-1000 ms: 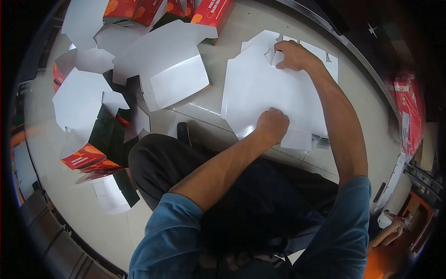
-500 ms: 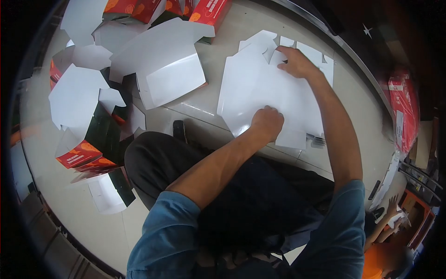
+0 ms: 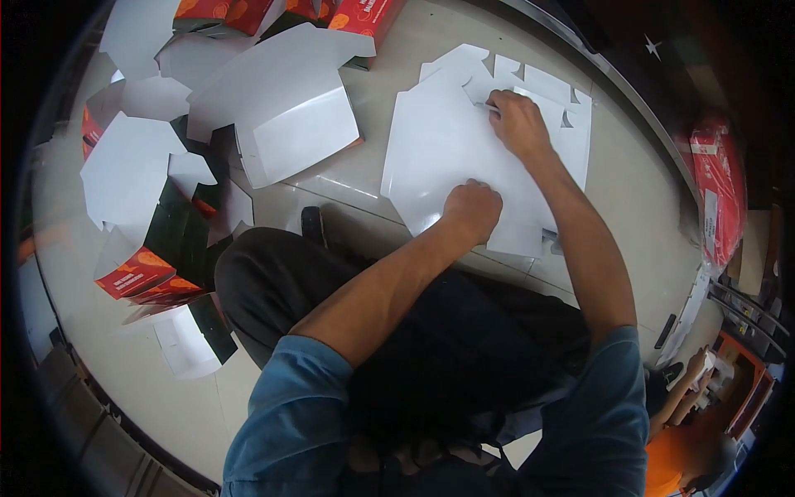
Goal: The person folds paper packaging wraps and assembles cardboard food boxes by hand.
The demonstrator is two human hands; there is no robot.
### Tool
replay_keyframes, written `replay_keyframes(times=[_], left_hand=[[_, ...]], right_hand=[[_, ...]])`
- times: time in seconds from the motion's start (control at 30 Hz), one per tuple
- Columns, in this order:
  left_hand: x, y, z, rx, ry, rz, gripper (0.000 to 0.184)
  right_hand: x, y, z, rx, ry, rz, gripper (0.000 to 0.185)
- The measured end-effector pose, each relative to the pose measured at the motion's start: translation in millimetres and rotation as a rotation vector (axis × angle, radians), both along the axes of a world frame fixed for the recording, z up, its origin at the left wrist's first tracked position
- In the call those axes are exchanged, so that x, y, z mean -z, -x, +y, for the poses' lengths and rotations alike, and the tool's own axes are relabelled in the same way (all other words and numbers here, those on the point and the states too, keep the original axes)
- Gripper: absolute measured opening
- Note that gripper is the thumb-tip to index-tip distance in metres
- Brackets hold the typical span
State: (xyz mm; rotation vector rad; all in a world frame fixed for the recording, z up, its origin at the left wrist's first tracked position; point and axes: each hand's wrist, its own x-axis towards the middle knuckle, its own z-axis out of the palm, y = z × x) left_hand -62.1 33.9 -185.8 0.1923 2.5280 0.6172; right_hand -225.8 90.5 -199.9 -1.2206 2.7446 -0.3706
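Note:
White cardboard sheets [image 3: 431, 149] with cut flaps and slots lie flat in a loose stack on the tiled floor. My left hand [image 3: 473, 212] is curled into a fist and presses on the lower part of the top sheet; nothing shows inside it. Near the upper edge, my right hand [image 3: 515, 118] pinches a flap of the top sheet, fingers bent toward the thumb. Beyond it, further slotted edges [image 3: 538, 81] of the sheets underneath are exposed.
Folded white boxes [image 3: 302, 132] and red-and-green printed boxes [image 3: 149, 277] cluster on the floor at left. A red plastic-wrapped pack [image 3: 719, 195] lies at right. Another person in orange [image 3: 675, 455] handles something white at the lower right.
My right hand has closed on the flap and drawn it down toward me, uncovering more sheet edges behind. My left hand stays on the sheet. The other person's hands have moved.

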Motion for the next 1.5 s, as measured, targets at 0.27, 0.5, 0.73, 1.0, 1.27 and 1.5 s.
replay_keyframes(times=[0.27, 0.5, 0.73, 1.0, 1.27, 1.5], left_hand=[[-17.4, 51.5, -82.4, 0.175, -0.416, -0.268, 0.068], [20.6, 63.1, -93.5, -0.281, -0.108, 0.253, 0.051], [51.0, 53.3, -97.5, -0.287, -0.214, 0.491, 0.042], [41.1, 74.0, -80.5, -0.475, -0.119, 0.460, 0.027], [34.4, 78.8, -72.3, -0.456, -0.161, 0.578, 0.020], [12.6, 82.8, -69.9, -0.390, -0.293, 0.595, 0.039]], right_hand=[[23.3, -55.5, 13.1, -0.023, 0.230, 0.290, 0.020], [23.8, -98.5, 20.9, 0.042, 0.029, 0.132, 0.072], [28.0, -77.0, 36.3, 0.098, 0.484, -0.116, 0.070], [29.1, -69.5, 34.2, 0.318, 0.633, -0.205, 0.057], [32.5, -37.8, 35.2, 0.338, 0.611, -0.349, 0.047], [-7.9, -14.2, 47.4, 0.324, 0.335, -0.413, 0.032]])
